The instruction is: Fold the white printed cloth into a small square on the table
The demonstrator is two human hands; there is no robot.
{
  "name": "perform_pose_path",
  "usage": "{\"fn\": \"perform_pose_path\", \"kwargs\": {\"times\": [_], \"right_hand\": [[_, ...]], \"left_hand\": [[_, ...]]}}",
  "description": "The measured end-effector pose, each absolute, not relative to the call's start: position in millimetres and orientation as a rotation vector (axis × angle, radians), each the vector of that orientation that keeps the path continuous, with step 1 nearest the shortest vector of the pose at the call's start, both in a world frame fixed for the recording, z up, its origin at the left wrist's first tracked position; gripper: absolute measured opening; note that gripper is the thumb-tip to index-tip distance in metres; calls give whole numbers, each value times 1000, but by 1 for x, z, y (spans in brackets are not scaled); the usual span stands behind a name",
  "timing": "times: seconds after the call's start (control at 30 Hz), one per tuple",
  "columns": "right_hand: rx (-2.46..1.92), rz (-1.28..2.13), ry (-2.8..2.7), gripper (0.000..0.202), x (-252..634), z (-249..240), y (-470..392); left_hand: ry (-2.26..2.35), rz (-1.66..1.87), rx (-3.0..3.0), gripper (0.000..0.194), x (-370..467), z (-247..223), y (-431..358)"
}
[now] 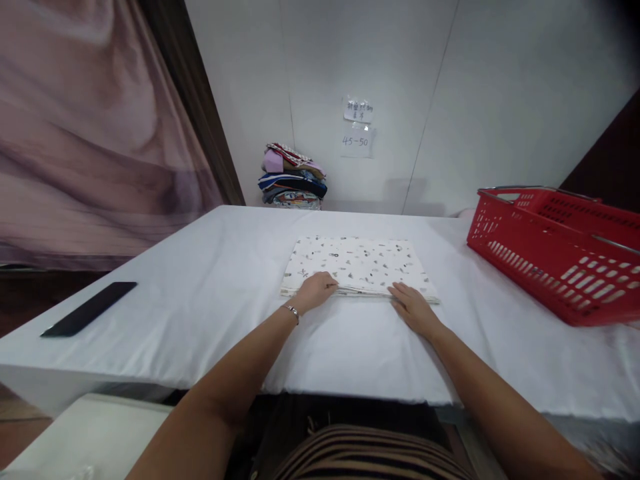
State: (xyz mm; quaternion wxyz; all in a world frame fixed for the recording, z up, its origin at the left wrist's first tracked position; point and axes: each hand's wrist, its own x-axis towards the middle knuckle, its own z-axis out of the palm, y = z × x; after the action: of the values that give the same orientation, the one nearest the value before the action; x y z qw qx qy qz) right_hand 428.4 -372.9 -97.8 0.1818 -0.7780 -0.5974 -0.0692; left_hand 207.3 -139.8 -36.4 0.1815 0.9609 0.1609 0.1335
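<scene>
A white cloth with small dark printed figures (360,261) lies folded into a flat rectangle on the white-covered table (200,280). My left hand (316,291), with a bracelet at the wrist, is at the cloth's near edge, left of its middle, its fingers closed on the folded layers. On the same edge, farther right, my right hand (411,305) rests with its fingers stretched out and their tips on the cloth. The layers between the two hands stand slightly apart.
A red plastic basket (555,257) stands at the table's right side. A flat black object (90,309) lies at the left. Folded fabrics (293,180) are stacked by the back wall, near paper signs (357,142). A pink curtain (90,133) hangs at the left.
</scene>
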Motion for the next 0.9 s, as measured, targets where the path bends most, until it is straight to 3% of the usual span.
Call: {"fn": "perform_pose_path", "kwargs": {"times": [0.3,0.9], "right_hand": [[-2196,-194,-1692,44,428,-97,-373],[-2182,-173,-1681,44,430,-100,-373]], "left_hand": [[276,477,3267,18,209,-52,-142],[344,423,3235,17,206,-53,-147]]}}
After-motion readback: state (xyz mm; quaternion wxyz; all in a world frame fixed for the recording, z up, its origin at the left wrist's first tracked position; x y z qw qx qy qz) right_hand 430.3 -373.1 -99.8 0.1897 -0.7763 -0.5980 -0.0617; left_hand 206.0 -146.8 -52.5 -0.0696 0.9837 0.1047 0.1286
